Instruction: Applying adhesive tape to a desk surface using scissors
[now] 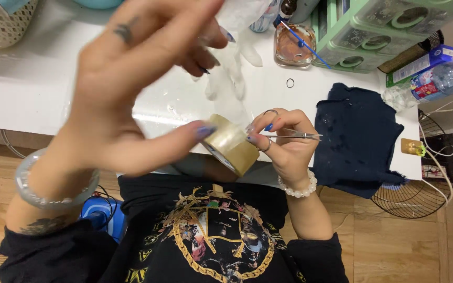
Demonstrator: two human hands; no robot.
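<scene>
Tape roll (230, 143) pinched between left hand (132, 89) thumb and right hand (284, 141) fingers; right also grips small scissors (295, 135) (blades shut). Dark cloth (356, 139) just right, on counter (38, 94).

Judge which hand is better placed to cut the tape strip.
Right. The right hand holds small scissors beside the tape roll, while the left hand is raised, thumb on the roll, apparently pulling the strip up.
</scene>
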